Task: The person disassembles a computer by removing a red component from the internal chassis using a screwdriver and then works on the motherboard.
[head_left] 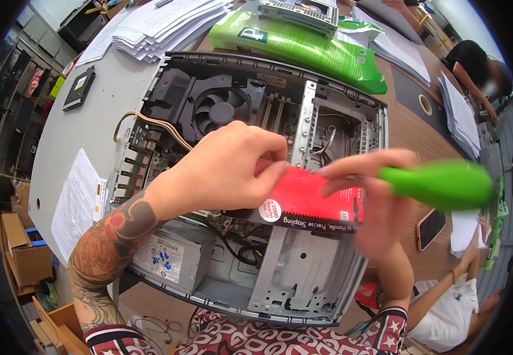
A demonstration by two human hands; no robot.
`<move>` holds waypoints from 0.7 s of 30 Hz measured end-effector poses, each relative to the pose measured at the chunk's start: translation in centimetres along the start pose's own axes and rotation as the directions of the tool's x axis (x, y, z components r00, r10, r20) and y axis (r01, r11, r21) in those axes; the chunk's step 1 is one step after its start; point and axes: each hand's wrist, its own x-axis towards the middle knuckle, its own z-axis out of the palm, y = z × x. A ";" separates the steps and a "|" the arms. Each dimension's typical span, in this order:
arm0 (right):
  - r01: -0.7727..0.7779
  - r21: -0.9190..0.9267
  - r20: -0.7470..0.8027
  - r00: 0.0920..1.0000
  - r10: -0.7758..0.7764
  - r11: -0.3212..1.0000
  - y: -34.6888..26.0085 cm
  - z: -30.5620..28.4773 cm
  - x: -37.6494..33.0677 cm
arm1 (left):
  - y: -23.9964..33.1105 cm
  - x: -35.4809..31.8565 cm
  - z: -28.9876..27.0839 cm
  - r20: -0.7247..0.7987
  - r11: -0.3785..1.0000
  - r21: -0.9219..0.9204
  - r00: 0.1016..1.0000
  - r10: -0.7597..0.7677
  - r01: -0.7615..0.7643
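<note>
My left hand (227,163) is closed on the upper left part of a red and black cardboard package (309,192), its fingers curled over the edge. The package is held above an opened desktop computer case (304,266). In my right hand (380,207) is a screwdriver with a thick green handle (440,184), blurred by motion. The handle points right, and the fingers of this hand reach over the package's right part. The screwdriver's tip cannot be made out. Behind my left hand, a black cooling fan (222,107) sits in the case.
A green plastic packet (304,50) with a metal drive unit (301,15) on it lies behind the case. Paper stacks (167,26) lie farther back. A black drive (79,89) is at left, a phone (431,229) at right. Other people (478,71) are at the right.
</note>
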 end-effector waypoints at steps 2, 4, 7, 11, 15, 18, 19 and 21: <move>0.007 -0.227 0.189 0.981 0.037 0.974 0.1 0.3 0.4 | 0.3 -0.2 -0.3 0.001 1.000 0.010 1.000 -0.016 0.016; -0.055 0.051 -0.004 0.998 0.055 0.997 -0.2 0.9 0.1 | 0.4 -0.2 -0.3 0.005 1.000 0.014 1.000 -0.027 0.027; 0.031 0.228 -0.153 0.988 0.004 0.973 0.0 1.0 -0.3 | 0.2 -0.2 -0.1 -0.003 1.000 0.002 1.000 -0.006 0.006; -0.076 0.058 -0.024 0.997 0.078 0.995 0.2 0.7 -0.1 | 0.5 -0.1 -0.3 0.001 1.000 0.003 1.000 -0.015 0.015; 0.031 0.090 -0.087 0.996 -0.023 0.995 0.4 0.6 0.0 | 0.2 -0.2 -0.2 0.001 1.000 0.010 1.000 -0.010 0.010; -0.015 0.044 -0.048 0.999 0.017 0.999 -0.3 0.6 0.2 | 0.1 -0.4 -0.3 -0.025 1.000 -0.021 1.000 0.005 -0.005; -0.067 -0.017 0.027 0.997 0.067 0.998 -0.2 0.4 0.4 | 0.1 -0.3 -0.2 -0.022 1.000 -0.021 1.000 0.008 -0.008; -0.056 0.193 -0.063 0.996 0.069 0.980 0.2 0.8 -0.1 | 0.1 -0.2 -0.1 0.000 1.000 -0.004 1.000 -0.007 0.007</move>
